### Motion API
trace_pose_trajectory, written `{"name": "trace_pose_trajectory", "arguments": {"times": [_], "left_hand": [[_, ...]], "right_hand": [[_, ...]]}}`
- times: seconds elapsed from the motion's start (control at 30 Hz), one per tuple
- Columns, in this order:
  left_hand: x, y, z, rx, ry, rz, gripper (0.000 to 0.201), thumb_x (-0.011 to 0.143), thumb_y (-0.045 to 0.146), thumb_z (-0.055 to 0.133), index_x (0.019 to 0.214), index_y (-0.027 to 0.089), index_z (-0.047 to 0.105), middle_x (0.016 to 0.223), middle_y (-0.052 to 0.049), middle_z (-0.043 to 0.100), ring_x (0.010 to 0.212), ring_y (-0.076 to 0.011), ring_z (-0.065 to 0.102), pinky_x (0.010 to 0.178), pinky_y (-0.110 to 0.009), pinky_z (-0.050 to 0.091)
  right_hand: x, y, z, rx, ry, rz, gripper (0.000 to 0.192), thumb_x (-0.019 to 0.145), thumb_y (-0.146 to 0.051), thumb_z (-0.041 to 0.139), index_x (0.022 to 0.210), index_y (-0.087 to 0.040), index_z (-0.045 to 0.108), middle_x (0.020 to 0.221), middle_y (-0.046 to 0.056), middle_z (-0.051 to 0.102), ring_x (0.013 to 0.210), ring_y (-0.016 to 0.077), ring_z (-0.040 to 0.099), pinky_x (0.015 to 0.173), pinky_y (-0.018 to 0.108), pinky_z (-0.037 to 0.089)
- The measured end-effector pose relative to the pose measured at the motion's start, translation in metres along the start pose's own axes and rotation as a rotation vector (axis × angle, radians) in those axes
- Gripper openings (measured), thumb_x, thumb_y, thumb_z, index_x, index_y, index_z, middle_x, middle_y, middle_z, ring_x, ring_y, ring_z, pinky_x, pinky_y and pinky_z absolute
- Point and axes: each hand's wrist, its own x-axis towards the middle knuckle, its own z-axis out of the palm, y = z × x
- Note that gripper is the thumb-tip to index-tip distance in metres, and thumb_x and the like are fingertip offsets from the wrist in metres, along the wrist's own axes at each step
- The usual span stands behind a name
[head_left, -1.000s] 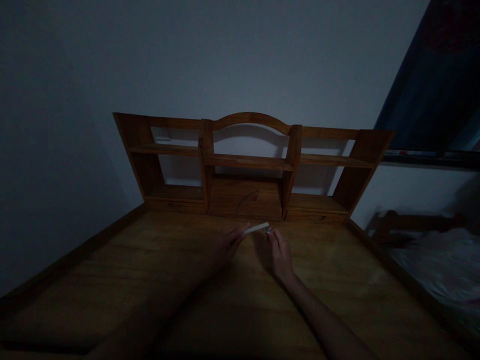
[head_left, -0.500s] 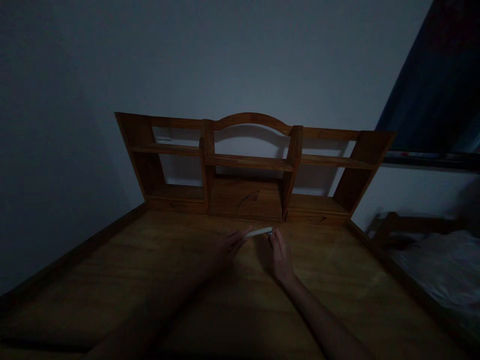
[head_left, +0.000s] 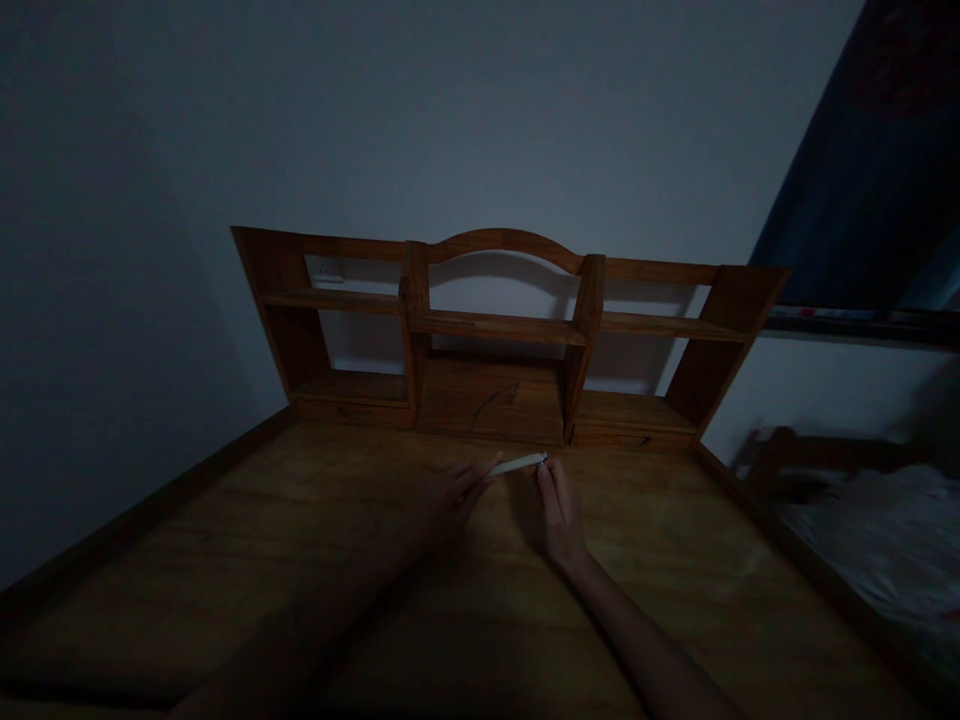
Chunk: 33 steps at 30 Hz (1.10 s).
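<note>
Dim room, plain grey wall behind; a wooden table (head_left: 315, 560) with a raised edge carries the work, and a wooden shelf unit (head_left: 495, 340) stands at its far side. A small pale, flat stick-like object (head_left: 517, 464) is held just above the table top, close in front of the shelf unit's middle section. Its nature cannot be told in this light; a small metallic glint shows at its right end. It is off the surface and in both hands, so handling is under way; nothing shows it opened, parted or set down.

Left hand (head_left: 454, 492) pinches the object's left end between thumb and fingertips, forearm lying low along the table. Right hand (head_left: 559, 510) has its fingertips closed on the right end at the glint, wrist near the surface, forearm running back to the lower right. The shelves hold nothing visible. A bed with pale bedding (head_left: 885, 540) lies well apart to the right.
</note>
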Motion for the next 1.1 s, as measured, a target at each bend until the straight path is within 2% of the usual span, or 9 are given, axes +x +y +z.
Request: {"name": "trace_pose_trajectory", "arguments": {"times": [0.23,0.43,0.6,0.73,0.9,1.1], "left_hand": [[0.0033,-0.0012,-0.0012,-0.018,0.069,0.004,0.041,0.095,0.034,0.038,0.136,0.029,0.043,0.113,-0.006,0.063,0.095,-0.0184,0.062,0.086,-0.032,0.051],[0.0028,-0.0014,0.0015,-0.035,0.024,0.026,0.041,0.095,0.035,0.039,0.136,0.029,0.043,0.118,-0.005,0.062,0.101,-0.0186,0.061,0.089,-0.034,0.051],[0.0034,-0.0032,0.0005,-0.010,0.032,-0.009,0.042,0.095,0.035,0.039,0.136,0.028,0.043,0.116,-0.006,0.063,0.101,-0.0198,0.061,0.091,-0.035,0.050],[0.0030,-0.0031,0.0000,-0.025,0.054,-0.006,0.042,0.095,0.034,0.039,0.136,0.028,0.043,0.116,-0.006,0.063,0.099,-0.0194,0.062,0.089,-0.034,0.051],[0.0027,-0.0001,0.0008,-0.030,0.004,0.016,0.041,0.095,0.034,0.040,0.135,0.029,0.044,0.118,-0.004,0.063,0.098,-0.0184,0.063,0.087,-0.033,0.052],[0.0071,-0.0081,-0.0003,-0.034,0.005,-0.062,0.041,0.095,0.035,0.039,0.135,0.029,0.045,0.125,-0.003,0.060,0.108,-0.0200,0.059,0.095,-0.036,0.048]], "right_hand": [[0.0001,-0.0038,-0.0006,0.000,-0.041,-0.009,0.021,0.098,-0.032,0.032,0.092,-0.022,0.050,0.084,0.001,0.054,0.079,0.0170,0.051,0.074,0.028,0.035],[-0.0002,0.0021,0.0021,-0.037,-0.060,0.012,0.022,0.098,-0.034,0.032,0.091,-0.022,0.049,0.081,0.000,0.053,0.076,0.0163,0.051,0.070,0.027,0.035],[0.0011,0.0044,0.0032,-0.092,-0.040,0.015,0.023,0.097,-0.035,0.032,0.094,-0.022,0.050,0.082,0.000,0.054,0.076,0.0169,0.051,0.070,0.028,0.035],[0.0014,0.0007,0.0023,-0.062,-0.039,0.010,0.024,0.098,-0.035,0.031,0.089,-0.022,0.049,0.080,-0.001,0.053,0.074,0.0161,0.051,0.070,0.027,0.036],[-0.0002,0.0003,0.0015,-0.069,-0.078,0.020,0.023,0.097,-0.035,0.032,0.089,-0.022,0.050,0.079,-0.001,0.053,0.074,0.0164,0.052,0.069,0.028,0.036],[0.0000,0.0011,0.0035,-0.062,-0.054,0.016,0.024,0.097,-0.036,0.032,0.091,-0.022,0.051,0.081,0.000,0.056,0.077,0.0173,0.053,0.072,0.028,0.036]]}}
